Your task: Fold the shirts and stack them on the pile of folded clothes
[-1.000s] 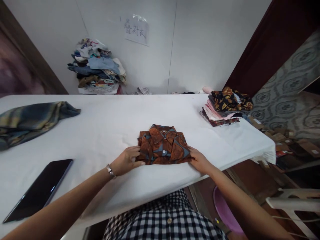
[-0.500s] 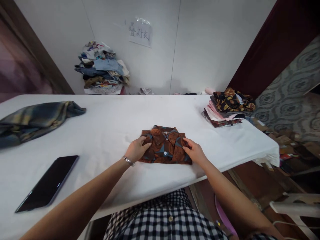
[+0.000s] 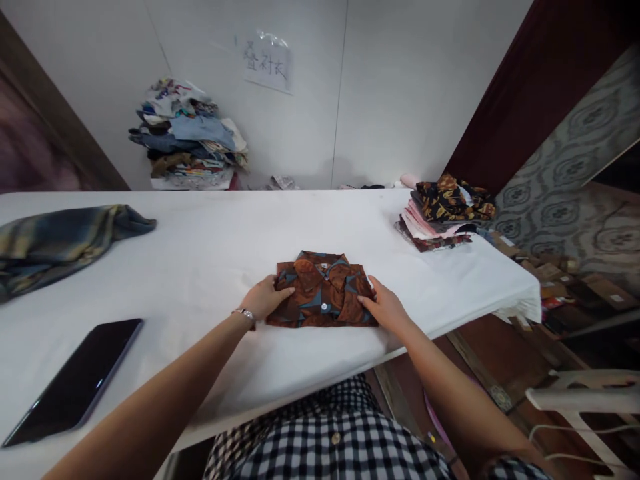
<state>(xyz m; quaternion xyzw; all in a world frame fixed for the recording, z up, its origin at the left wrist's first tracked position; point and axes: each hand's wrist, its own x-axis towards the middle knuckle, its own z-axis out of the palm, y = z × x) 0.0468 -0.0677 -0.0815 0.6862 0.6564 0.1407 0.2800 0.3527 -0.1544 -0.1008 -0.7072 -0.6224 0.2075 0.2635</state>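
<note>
A folded brown and teal patterned shirt (image 3: 320,300) lies on the white table in front of me, collar at the far side and a white button showing at its middle. My left hand (image 3: 267,298) grips its left edge, thumb on top and fingers at the side, partly hidden. On the right edge, my right hand (image 3: 384,305) holds the cloth the same way, its thumb pressed on the front. The shirt looks flat and compact between both hands.
A dark plaid garment (image 3: 65,240) and a black phone (image 3: 75,380) lie on the left. Folded clothes (image 3: 435,213) are stacked at the right end of the white-covered table (image 3: 225,233). A tall clothes pile (image 3: 193,140) stands at the back wall beside a paper sign (image 3: 267,63).
My fingers have moved from lying on top of the shirt to its side edges, with thumbs still on top. The whole view has shifted slightly.
</note>
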